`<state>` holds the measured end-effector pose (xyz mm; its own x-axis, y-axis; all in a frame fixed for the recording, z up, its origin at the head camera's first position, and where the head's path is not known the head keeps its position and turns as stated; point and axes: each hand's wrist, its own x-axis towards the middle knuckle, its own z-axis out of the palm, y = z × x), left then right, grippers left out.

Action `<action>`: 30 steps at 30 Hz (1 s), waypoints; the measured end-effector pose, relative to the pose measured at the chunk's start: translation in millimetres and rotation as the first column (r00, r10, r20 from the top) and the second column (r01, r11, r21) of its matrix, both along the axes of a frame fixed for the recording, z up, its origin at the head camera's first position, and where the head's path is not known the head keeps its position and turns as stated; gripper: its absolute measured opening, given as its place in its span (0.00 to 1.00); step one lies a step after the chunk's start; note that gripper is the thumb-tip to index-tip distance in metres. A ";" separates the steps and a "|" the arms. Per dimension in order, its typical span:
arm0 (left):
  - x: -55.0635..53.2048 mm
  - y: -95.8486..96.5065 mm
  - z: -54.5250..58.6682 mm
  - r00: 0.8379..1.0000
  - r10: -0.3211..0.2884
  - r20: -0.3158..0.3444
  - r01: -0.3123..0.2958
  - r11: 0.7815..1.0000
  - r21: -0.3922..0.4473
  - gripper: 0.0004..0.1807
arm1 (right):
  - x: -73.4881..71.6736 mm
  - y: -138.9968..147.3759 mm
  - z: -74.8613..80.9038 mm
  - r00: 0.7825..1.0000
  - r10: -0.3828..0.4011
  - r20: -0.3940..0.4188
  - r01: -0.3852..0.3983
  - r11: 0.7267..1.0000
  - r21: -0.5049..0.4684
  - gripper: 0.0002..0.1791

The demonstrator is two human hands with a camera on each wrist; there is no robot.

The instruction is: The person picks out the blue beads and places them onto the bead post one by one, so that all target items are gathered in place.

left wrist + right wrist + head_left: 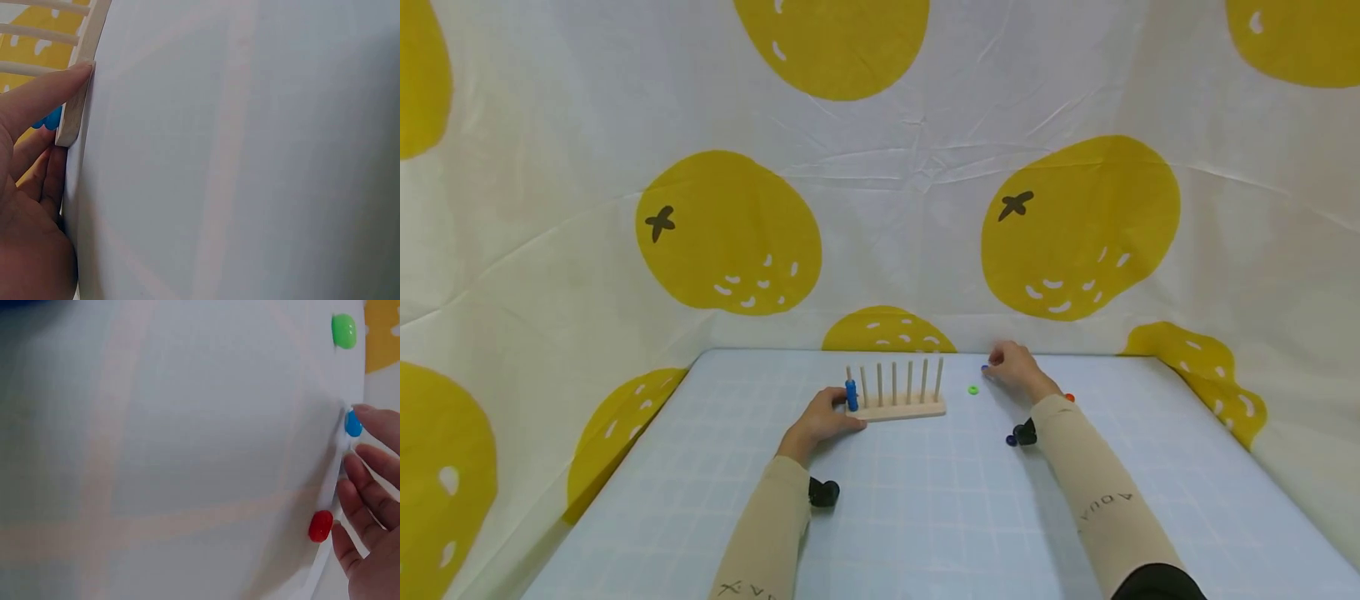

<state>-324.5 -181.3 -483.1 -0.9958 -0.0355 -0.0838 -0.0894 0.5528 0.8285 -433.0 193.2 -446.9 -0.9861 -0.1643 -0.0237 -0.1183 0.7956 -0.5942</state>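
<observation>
My left hand grips the left end of a wooden peg rack, thumb along the front edge and fingers behind. In the left wrist view the thumb lies over the base. Blue rings are stacked on the leftmost peg; the other pegs stand bare. Beyond the rack's right end, my right hand pinches a small blue ring at its thumb and fingertips, close to the tabletop. A green ring lies left of that hand; a red ring lies near its lower fingers.
A dark blue ring lies beside the black wrist camera on the right arm. Another black camera sits at the left wrist. The pale checked table ends at a white cloth with yellow fruit shapes.
</observation>
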 end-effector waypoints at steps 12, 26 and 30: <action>0.4 0.6 0.8 1.000 0.003 0.000 -0.003 1.000 -0.006 0.42 | -0.5 -0.1 -4.0 0.997 -0.042 0.059 0.041 0.999 0.004 0.13; 3.3 3.3 3.0 1.000 0.004 0.007 -0.004 1.000 -0.012 0.42 | -1.7 2.7 -0.8 0.998 -0.015 0.058 0.014 1.000 0.012 0.13; 4.1 2.7 4.5 1.000 0.001 0.000 -0.001 1.000 -0.023 0.41 | -1.3 4.9 6.1 1.000 0.018 0.006 -0.018 1.000 -0.009 0.12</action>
